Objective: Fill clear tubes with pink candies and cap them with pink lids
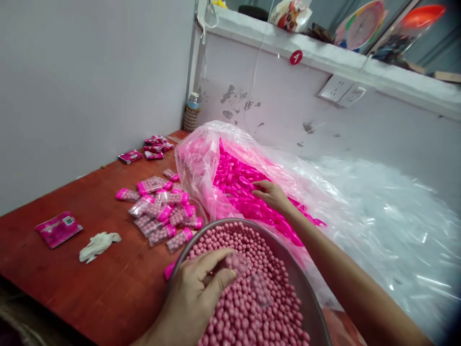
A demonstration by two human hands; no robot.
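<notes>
My left hand (201,288) rests in a metal bowl (306,293) heaped with pink candy balls (252,307). Its fingers are closed on a small clear tube (248,276) lying in the balls. My right hand (272,194) reaches into a clear plastic bag (201,158) full of bright pink caps (234,180), fingers curled down onto the caps; whether it holds one is hidden. Several filled tubes with pink caps (162,214) lie in a pile on the red-brown table (108,283), left of the bowl.
A pink packet (58,228) and a crumpled white glove (99,244) lie at the table's left. More pink packets (154,146) sit near the wall beside a small bottle (192,113). Clear plastic sheeting (389,221) covers the right side. A shelf (324,48) runs above.
</notes>
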